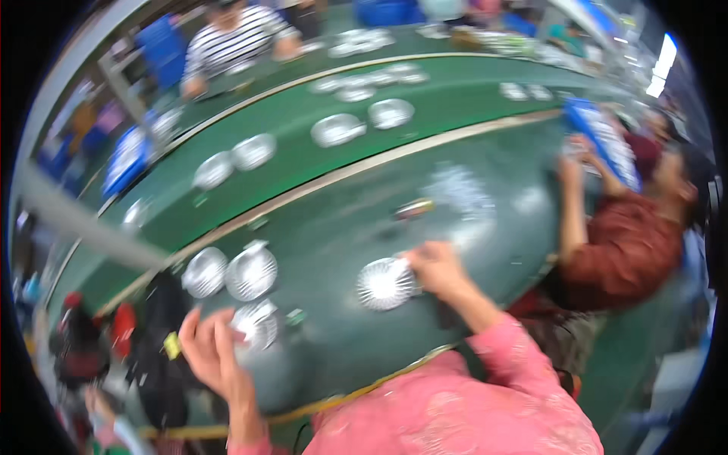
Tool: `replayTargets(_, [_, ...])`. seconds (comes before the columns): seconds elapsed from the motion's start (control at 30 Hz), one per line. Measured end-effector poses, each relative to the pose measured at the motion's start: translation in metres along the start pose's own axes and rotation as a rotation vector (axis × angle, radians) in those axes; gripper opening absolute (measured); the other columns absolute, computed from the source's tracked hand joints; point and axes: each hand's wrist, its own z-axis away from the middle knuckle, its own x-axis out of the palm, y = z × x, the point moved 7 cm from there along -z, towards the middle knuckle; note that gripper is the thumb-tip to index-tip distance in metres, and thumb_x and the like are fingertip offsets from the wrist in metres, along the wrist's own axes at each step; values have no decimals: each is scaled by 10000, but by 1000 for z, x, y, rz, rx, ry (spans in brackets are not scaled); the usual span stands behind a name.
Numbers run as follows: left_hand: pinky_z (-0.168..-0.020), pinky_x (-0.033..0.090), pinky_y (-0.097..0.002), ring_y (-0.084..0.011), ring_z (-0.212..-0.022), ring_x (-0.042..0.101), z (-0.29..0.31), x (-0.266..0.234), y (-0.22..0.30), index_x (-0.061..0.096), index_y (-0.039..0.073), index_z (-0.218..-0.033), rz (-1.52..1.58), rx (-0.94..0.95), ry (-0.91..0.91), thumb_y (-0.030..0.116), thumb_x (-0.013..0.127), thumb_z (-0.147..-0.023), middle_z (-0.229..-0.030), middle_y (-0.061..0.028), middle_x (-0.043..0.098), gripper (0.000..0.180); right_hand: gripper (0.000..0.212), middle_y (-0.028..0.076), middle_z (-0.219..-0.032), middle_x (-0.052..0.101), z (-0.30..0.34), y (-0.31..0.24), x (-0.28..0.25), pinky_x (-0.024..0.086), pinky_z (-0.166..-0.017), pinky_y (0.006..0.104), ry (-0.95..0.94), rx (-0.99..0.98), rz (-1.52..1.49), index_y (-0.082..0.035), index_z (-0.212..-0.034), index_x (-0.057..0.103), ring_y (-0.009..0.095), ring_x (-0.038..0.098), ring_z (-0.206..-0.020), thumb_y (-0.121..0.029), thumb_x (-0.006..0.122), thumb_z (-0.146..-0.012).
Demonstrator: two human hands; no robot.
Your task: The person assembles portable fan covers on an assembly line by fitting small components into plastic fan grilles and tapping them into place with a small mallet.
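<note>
My right hand (441, 271) pinches the rim of a round, silver-white disc (385, 285) with ribs fanning out from its middle. That disc is on or just above the green table; I cannot tell which. Over at the left, my left hand (214, 350) is raised with its fingers apart. Beside its fingertips lies a similar ribbed disc (259, 324). Two more, a ribbed disc (252, 271) and a shinier, smoother-looking disc (205, 273), lie just beyond. Motion blur smears the finer detail.
Beyond the table's raised edge, a green conveyor belt (292, 163) carries several similar discs. A small dark tool (414, 208) lies ahead of my right hand. At the right, a co-worker in dark red (626, 250) reaches toward a blue tray (599, 140). A dark cloth (163, 349) hangs at the left.
</note>
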Motion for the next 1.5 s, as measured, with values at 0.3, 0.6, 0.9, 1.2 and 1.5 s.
replayTargets(0.3, [-948,411,-494,-392,-1120,515,115,165,-20,507,7,-1265,-471,673,-818,126,732,-771,-1296,-195,508,555,333,199,-674,662,-2,-1,-19,495,-615,432,-71,16,277,56,-819,697,310,672,-627,-275,715,-852])
replayTargets(0.6, [-898,436,-461,-323,-1140,516,126,203,-38,627,78,-1223,-580,833,-751,118,638,-825,-1246,-114,547,400,374,257,-745,609,8,-9,-37,452,-570,443,31,-271,361,64,-848,650,348,593,-610,-303,723,-865])
replayTargets(0.9, [-779,468,-400,-307,-1086,558,122,202,-43,672,102,-1161,-590,801,-713,65,670,-796,-1188,-88,586,366,264,118,-774,622,66,-32,-62,473,-579,326,234,-410,106,24,-1202,614,217,615,-648,-86,568,-966])
replayTargets(1.2, [-822,440,-449,-303,-1121,538,124,187,-37,665,99,-1190,-588,769,-755,85,644,-813,-1218,-98,577,379,333,93,-649,632,23,37,-88,441,-572,355,179,11,173,22,-951,656,165,575,-594,-294,557,-987])
replayTargets(1.5, [-824,416,-416,-264,-1027,566,110,174,-27,678,89,-1102,-577,707,-737,94,685,-809,-1124,-68,598,293,220,182,-746,684,-45,34,-130,502,-662,402,440,-47,342,26,-962,664,305,688,-725,-180,629,-894])
